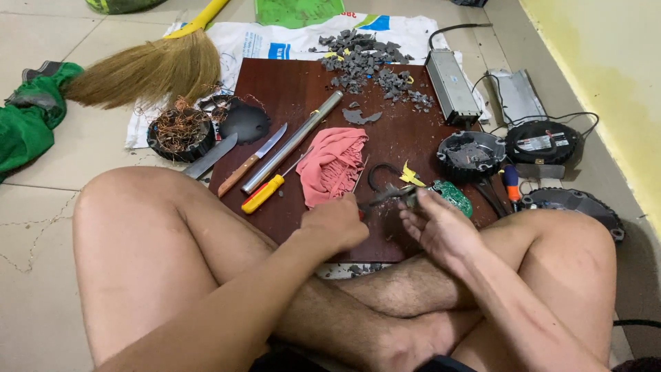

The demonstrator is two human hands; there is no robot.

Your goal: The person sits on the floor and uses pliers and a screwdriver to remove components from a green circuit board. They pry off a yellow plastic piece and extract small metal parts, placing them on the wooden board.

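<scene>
**Both hands meet over a small part on the wooden board**

A dark brown board (289, 89) lies on the tiled floor before a person sitting cross-legged. On it lie a heap of grey fragments (365, 62), a pink cloth (332, 164), a metal tube (292, 141), a wooden-handled knife (251, 162) and a yellow-handled screwdriver (265, 193). The left hand (336, 224) is curled into a fist around a thin tool. The right hand (441, 231), fingers loosely half-open, steadies a small dark metal part (392, 195) beside a green circuit board (452, 195).
</scene>
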